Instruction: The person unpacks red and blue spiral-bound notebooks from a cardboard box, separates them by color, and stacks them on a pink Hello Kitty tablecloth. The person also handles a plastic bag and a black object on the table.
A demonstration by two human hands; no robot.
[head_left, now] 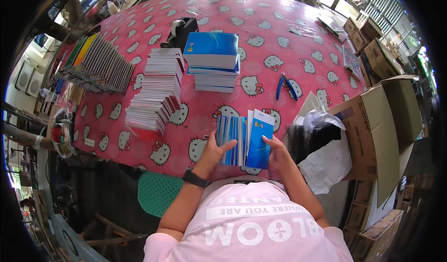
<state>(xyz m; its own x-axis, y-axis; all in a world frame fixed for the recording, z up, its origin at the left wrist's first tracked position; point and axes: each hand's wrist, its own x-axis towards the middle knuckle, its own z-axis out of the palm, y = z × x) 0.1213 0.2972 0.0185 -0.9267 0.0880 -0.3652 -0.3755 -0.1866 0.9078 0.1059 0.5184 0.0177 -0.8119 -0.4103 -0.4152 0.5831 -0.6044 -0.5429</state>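
At the near edge of the table I hold a bundle of narrow blue-covered booklets [231, 140], their edges fanned side by side. My left hand [218, 149] is closed around the bundle's left end, thumb across its edges. A booklet with a blue cover [260, 143] leans apart at the right end. My right hand [278, 151] grips that booklet by its right edge, thumb on the cover. Beyond my hands stands a stack of blue-covered pads [212, 47]. Left of it runs a long leaning row of white-edged pads [156, 87].
Spiral-bound notebooks [104, 66] are piled at the far left. A black tape dispenser [181, 33] stands behind the pads. Blue-handled cutters [287, 86] lie to the right. Black spiral coils [297, 141], crumpled white paper [326, 164] and an open cardboard box [361, 131] crowd the right side.
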